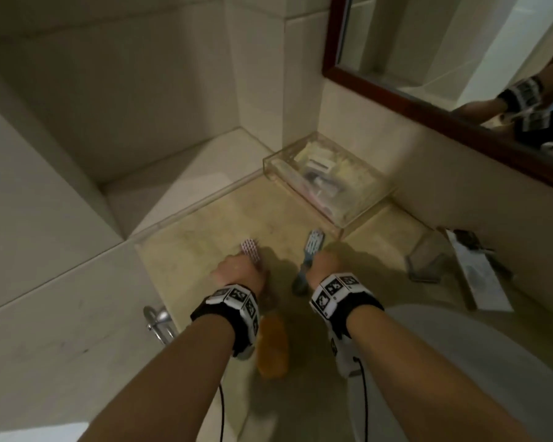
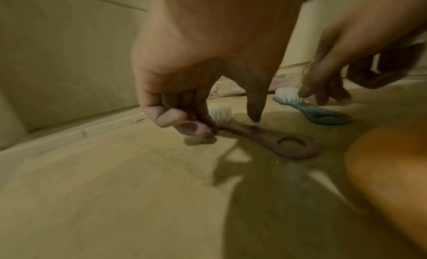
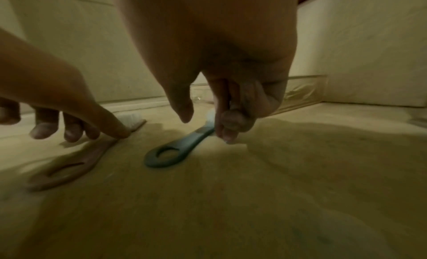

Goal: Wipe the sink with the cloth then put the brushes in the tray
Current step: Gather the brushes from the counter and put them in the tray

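Note:
Two brushes lie side by side on the beige counter. My left hand (image 1: 237, 266) reaches down onto the pink brush (image 1: 249, 250): curled fingers (image 2: 203, 129) press one side of its neck and the thumb closes on the other. My right hand (image 1: 324, 263) does the same on the blue brush (image 1: 313, 240); its fingertips (image 3: 226, 133) touch the neck and the thumb hangs just off the handle (image 3: 175, 146). The pink handle (image 2: 289, 146) lies flat. Beyond the brushes stands the clear tray (image 1: 297, 199), with sachets inside. The orange cloth (image 1: 273, 346) lies under my left wrist.
The white sink rim (image 1: 460, 346) curves at lower right. A small clear holder (image 1: 425, 260) and a flat packet (image 1: 479, 272) lie by the right wall under the mirror (image 1: 460, 90). A chrome handle (image 1: 158, 320) sticks out at the counter's left edge.

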`<action>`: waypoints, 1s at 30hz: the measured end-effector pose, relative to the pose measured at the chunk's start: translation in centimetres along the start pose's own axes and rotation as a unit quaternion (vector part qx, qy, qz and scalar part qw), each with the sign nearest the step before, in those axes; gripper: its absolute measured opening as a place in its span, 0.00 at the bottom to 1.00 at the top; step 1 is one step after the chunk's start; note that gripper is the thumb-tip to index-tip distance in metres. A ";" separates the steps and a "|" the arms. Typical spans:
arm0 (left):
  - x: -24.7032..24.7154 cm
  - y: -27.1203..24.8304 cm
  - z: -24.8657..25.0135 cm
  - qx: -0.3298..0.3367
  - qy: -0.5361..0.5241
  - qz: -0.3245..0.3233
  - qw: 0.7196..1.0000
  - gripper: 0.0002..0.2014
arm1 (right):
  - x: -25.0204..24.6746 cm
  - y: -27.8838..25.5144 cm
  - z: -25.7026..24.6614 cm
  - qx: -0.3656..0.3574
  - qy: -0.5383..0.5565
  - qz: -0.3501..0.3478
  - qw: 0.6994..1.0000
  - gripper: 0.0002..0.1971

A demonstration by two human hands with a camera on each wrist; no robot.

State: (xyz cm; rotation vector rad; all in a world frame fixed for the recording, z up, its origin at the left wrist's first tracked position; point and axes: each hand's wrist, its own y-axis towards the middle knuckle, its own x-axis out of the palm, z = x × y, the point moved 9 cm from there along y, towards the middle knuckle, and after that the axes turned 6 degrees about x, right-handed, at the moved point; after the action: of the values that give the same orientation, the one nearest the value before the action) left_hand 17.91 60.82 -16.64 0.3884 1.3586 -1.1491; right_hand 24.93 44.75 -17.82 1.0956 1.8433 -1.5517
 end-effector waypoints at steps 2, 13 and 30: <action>0.1 0.5 0.3 -0.008 0.002 -0.013 1.000 0.16 | 0.3 0.5 -1.4 -0.013 -0.026 -0.006 1.000 0.13; 1.8 1.1 -0.2 -0.057 -0.061 -0.053 0.995 0.13 | 0.2 -0.2 -1.3 0.003 -0.077 -0.003 0.997 0.15; -5.0 -3.5 4.0 0.083 -0.157 -0.002 0.984 0.11 | -6.9 -8.1 3.1 0.012 -0.017 0.126 0.992 0.11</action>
State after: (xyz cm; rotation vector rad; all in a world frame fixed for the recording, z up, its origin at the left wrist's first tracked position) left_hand 18.24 58.13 -9.83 0.3094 0.9926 -1.2723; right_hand 21.74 39.66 -8.48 1.2524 1.5971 -1.4389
